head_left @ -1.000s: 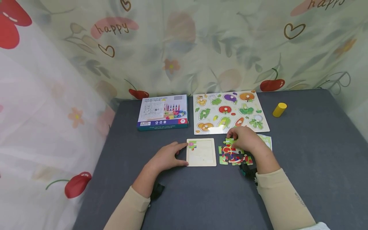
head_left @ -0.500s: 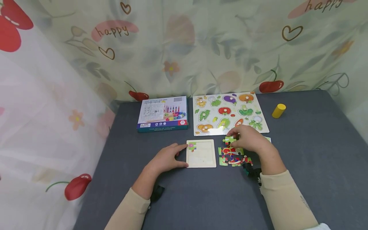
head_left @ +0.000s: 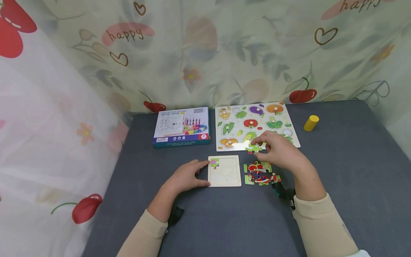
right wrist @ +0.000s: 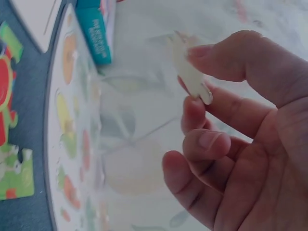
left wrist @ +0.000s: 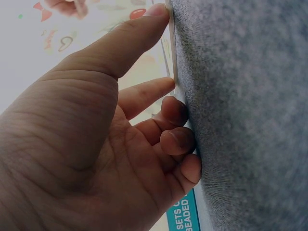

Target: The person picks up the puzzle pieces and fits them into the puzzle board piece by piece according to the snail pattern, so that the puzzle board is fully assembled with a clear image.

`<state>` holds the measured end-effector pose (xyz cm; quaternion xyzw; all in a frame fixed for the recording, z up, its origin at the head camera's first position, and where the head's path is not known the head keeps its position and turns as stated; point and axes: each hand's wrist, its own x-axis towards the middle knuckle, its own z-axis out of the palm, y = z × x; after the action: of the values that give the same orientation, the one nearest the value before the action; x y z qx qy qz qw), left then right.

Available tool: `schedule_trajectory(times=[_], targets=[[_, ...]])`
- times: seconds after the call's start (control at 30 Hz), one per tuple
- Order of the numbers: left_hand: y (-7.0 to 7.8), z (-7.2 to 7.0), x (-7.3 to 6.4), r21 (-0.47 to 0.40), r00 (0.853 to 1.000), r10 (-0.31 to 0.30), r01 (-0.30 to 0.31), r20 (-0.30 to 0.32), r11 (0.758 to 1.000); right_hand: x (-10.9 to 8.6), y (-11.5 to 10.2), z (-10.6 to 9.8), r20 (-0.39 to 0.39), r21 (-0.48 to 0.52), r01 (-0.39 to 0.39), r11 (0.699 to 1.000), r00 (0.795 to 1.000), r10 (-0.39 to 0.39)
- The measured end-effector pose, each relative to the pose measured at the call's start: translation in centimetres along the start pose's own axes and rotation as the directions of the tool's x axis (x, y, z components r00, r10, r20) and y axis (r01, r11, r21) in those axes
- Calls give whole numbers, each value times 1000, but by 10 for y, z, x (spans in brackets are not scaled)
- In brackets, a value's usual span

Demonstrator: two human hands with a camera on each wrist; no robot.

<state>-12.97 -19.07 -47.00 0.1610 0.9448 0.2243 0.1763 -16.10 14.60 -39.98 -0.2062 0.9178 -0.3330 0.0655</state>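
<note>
My right hand (head_left: 280, 150) pinches a green jigsaw puzzle piece (head_left: 253, 148) between thumb and fingertips, lifted above the near edge of the vegetable board. Its pale back (right wrist: 190, 74) faces the right wrist camera. My left hand (head_left: 187, 175) touches the left edge of a square wooden puzzle tray (head_left: 229, 173), thumb and index finger spread apart along that side. In the left wrist view the other fingers bend loosely against the cloth. One flower-printed piece (head_left: 214, 163) lies in the tray's upper left corner. Several colourful loose pieces (head_left: 258, 175) lie just right of the tray.
A vegetable knob-puzzle board (head_left: 236, 132) lies behind the loose pieces. A boxed bead set (head_left: 181, 126) is at the back left. A yellow cylinder (head_left: 311, 123) stands at the back right. Printed curtains hang behind and beside the grey table (head_left: 224, 221).
My right hand has picked the green piece from the top of the loose pieces and raised it away, over the vegetable board's edge. The left hand has stayed at the tray.
</note>
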Motion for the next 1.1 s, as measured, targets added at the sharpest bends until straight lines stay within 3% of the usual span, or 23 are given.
schedule_trajectory(times=[0.27,0.63,0.9,1.1], targets=[[-1,0,0,-1,1000,0,0,2,1000,-5,-20,-1,-109,51,134,990,986,-127],[1,-1,0,-12,1000,-10,10,10,1000,4,-34,21,-215,110,203,973,960,-176],[1,-3,0,-20,1000,-18,18,22,1000,12,-40,42,-220,131,220,967,957,-188],[1,-2,1,-9,999,-24,25,27,1000,18,-43,59,-178,138,222,965,964,-197]])
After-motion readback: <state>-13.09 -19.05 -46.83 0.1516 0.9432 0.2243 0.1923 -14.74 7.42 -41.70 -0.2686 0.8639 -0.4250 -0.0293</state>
